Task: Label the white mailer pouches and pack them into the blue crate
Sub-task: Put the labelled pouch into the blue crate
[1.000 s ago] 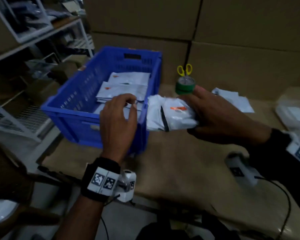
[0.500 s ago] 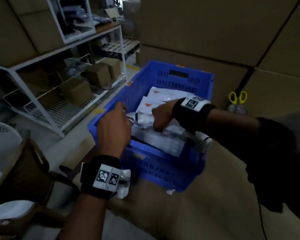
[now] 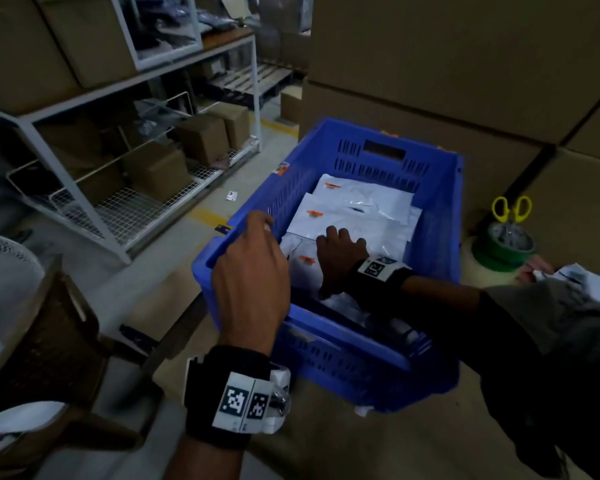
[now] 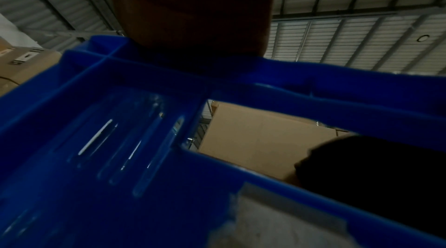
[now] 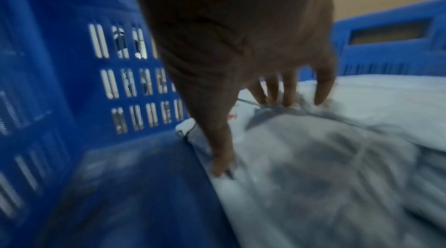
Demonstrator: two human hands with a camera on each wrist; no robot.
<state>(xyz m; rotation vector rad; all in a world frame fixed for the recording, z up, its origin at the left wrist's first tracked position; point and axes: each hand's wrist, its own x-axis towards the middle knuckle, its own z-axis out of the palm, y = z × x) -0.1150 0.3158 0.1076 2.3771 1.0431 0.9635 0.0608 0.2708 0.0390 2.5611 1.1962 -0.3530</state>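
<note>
Pressing my right hand (image 3: pixel 340 259), fingers spread, on the soft white plastic mailer pouch (image 3: pixel 302 268) inside the slotted blue plastic crate (image 3: pixel 440 237); my left hand (image 3: pixel 253 271) hovers loosely curled, empty, at the rim. Slick pouches could slide askew if I lift off unevenly.

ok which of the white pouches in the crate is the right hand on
The nearest pouch, at the crate's near end. The right hand presses on it, fingers spread; the two pouches farther back lie untouched.
</note>
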